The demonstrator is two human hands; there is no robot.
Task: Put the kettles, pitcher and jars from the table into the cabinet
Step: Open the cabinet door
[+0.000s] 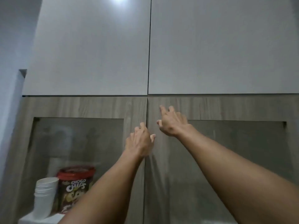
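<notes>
I face a wood-grain cabinet with two glass-paned doors, both closed. My left hand (140,141) has its fingertips curled at the inner edge of the left door (77,107), right by the centre seam. My right hand (171,122) rests with spread fingers on the frame of the right door (226,107), holding nothing. No kettle, pitcher or jar is in view.
Two plain white upper doors (90,50) sit above the wood ones. At lower left a stack of white paper cups (45,196) and a red-lidded Choco Chips tub (75,186) stand on a white surface (40,219). A wall runs along the left.
</notes>
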